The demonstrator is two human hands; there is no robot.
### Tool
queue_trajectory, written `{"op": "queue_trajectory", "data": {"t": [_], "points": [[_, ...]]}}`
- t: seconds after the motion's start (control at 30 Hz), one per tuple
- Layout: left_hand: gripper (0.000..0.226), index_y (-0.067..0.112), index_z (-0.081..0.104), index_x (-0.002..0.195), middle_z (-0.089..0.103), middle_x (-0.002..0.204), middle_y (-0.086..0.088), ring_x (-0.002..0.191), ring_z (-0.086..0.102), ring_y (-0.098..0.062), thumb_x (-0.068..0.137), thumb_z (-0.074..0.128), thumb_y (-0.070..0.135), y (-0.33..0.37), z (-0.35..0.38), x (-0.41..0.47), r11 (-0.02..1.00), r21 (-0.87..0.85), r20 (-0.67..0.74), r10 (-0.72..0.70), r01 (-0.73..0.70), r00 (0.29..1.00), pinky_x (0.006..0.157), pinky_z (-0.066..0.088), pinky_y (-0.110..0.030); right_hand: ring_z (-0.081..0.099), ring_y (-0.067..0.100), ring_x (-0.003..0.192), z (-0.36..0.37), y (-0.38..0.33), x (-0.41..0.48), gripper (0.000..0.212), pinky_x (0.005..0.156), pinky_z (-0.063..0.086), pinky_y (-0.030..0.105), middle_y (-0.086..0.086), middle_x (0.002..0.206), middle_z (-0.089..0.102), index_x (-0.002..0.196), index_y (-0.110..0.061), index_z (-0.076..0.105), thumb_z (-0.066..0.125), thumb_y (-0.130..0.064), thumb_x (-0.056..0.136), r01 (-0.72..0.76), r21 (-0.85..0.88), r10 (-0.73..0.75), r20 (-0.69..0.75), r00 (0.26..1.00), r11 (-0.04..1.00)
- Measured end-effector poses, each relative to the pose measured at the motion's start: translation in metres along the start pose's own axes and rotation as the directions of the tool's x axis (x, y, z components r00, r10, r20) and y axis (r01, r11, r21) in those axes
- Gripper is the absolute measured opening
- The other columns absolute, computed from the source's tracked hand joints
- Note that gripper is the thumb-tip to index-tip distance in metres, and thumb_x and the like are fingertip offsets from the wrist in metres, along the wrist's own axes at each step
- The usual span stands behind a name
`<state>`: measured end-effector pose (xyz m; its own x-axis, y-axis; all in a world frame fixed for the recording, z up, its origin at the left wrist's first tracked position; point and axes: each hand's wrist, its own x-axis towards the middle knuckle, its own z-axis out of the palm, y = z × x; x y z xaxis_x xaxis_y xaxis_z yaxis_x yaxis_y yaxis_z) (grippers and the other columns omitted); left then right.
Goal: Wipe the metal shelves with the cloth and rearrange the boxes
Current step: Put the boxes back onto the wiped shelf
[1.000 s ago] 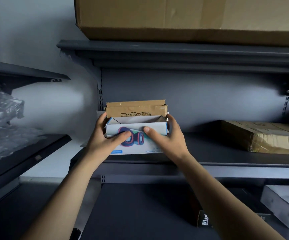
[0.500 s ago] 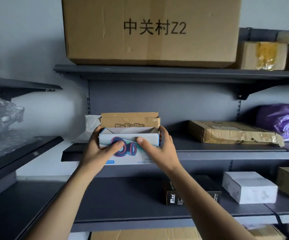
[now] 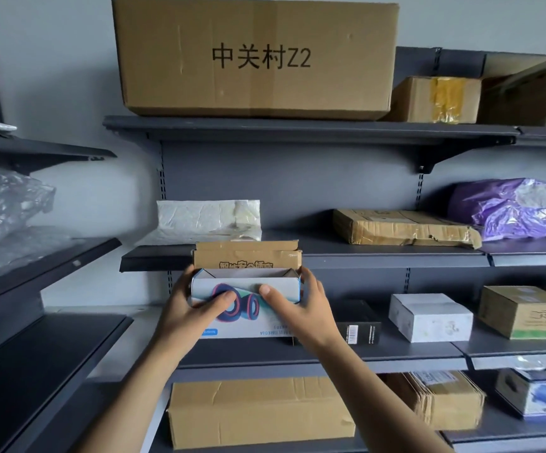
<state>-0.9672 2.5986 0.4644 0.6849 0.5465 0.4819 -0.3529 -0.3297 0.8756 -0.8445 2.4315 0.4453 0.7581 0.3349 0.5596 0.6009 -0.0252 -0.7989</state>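
Shelves (image 3: 379, 256): dark grey painted metal, matt and smooth.
Big box (image 3: 255, 80): brown cardboard, matt, lightly creased.
Printed box (image 3: 245, 286): white card, smooth, with a faint sheen.
Brown box (image 3: 245, 256): plain cardboard, rough at the top edge.
Flat parcel (image 3: 402, 227): crumpled cardboard under shiny tape.
Purple bag (image 3: 520, 207): crinkled glossy plastic.
Clear wrap (image 3: 7, 210): thin shiny plastic film.

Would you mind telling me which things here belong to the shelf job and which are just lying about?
In hand: white speaker box, brown box behind it, left hand, right hand, metal shelf.
Lying about: purple bag, clear plastic wrap, white parcel.
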Motion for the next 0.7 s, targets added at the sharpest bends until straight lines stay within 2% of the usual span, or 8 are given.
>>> {"op": "queue_trajectory", "data": {"t": [0.1,0.17,0.27,0.33,0.4,0.47,0.6,0.7], "points": [[0.040,0.047,0.062,0.096,0.074,0.083,0.013,0.073,0.067,0.003,0.074,0.086,0.023,-0.019,-0.003,-0.012,0.996,0.051,0.000,-0.080,0.080,0.997,0.067,0.052,-0.016,0.059,0.011,0.111,0.008,0.022,-0.013,0.063,0.094,0.054,0.041,-0.019,0.107,0.060,0.104,-0.040,0.059,0.071,-0.085,0.061,-0.066,-0.017,0.066,0.020,0.998,0.998],[0.054,0.037,0.061,0.105,0.074,0.090,0.002,0.071,0.066,0.001,0.059,0.088,0.035,-0.031,-0.003,-0.016,0.990,0.045,0.003,-0.132,0.132,0.991,0.064,0.050,-0.012,0.062,0.014,0.111,0.017,0.044,-0.018,0.066,0.092,0.056,0.044,-0.016,0.107,0.064,0.104,-0.040,0.060,0.072,-0.087,0.059,-0.119,-0.009,0.120,0.038,0.992,0.993],[0.040,0.005,0.058,0.109,0.069,0.088,-0.008,0.060,0.063,0.008,0.079,0.083,0.001,-0.059,-0.007,-0.013,0.974,0.090,0.028,-0.209,0.206,0.977,0.056,0.045,-0.006,0.068,0.019,0.106,0.035,0.074,-0.017,0.066,0.089,0.058,0.048,-0.009,0.106,0.071,0.103,-0.040,0.060,0.078,-0.084,0.058,-0.204,-0.006,0.204,0.084,0.975,0.979],[0.039,-0.008,0.058,0.114,0.068,0.089,-0.008,0.062,0.064,0.009,0.082,0.079,-0.001,-0.079,-0.014,-0.005,0.964,0.122,0.029,-0.243,0.238,0.970,0.056,0.044,-0.006,0.072,0.018,0.099,0.048,0.090,-0.012,0.069,0.086,0.060,0.048,-0.006,0.102,0.074,0.103,-0.035,0.062,0.081,-0.082,0.056,-0.266,-0.002,0.265,0.108,0.958,0.964],[0.045,-0.011,0.056,0.118,0.068,0.089,-0.006,0.062,0.063,0.009,0.083,0.080,0.004,-0.096,-0.022,0.006,0.955,0.147,0.043,-0.266,0.257,0.963,0.055,0.042,-0.006,0.072,0.018,0.100,0.061,0.105,-0.002,0.072,0.086,0.060,0.047,-0.004,0.104,0.074,0.104,-0.034,0.063,0.084,-0.081,0.053,-0.313,-0.005,0.312,0.122,0.942,0.950],[0.037,-0.010,0.056,0.114,0.065,0.085,-0.006,0.058,0.060,0.009,0.084,0.077,-0.002,-0.110,-0.028,0.020,0.951,0.151,0.048,-0.278,0.268,0.959,0.055,0.043,-0.006,0.071,0.019,0.102,0.076,0.121,0.010,0.074,0.086,0.060,0.047,-0.003,0.106,0.073,0.105,-0.035,0.063,0.085,-0.080,0.051,-0.351,-0.009,0.348,0.147,0.926,0.936],[0.043,-0.007,0.053,0.121,0.068,0.108,-0.019,0.070,0.063,0.003,0.084,0.076,-0.004,-0.139,-0.037,0.056,0.942,0.181,0.065,-0.298,0.283,0.952,0.059,0.047,-0.009,0.074,0.018,0.097,0.102,0.142,0.038,0.079,0.086,0.061,0.048,-0.003,0.105,0.076,0.107,-0.027,0.067,0.087,-0.078,0.050,-0.360,0.004,0.354,0.174,0.919,0.933],[0.052,0.004,0.049,0.129,0.062,0.113,-0.008,0.076,0.062,0.004,0.086,0.077,0.002,-0.160,-0.041,0.080,0.925,0.207,0.061,-0.338,0.319,0.939,0.059,0.047,-0.007,0.076,0.017,0.091,0.114,0.143,0.055,0.074,0.085,0.062,0.048,-0.003,0.098,0.078,0.104,-0.023,0.068,0.088,-0.072,0.053,-0.365,0.042,0.351,0.189,0.917,0.930]]}}
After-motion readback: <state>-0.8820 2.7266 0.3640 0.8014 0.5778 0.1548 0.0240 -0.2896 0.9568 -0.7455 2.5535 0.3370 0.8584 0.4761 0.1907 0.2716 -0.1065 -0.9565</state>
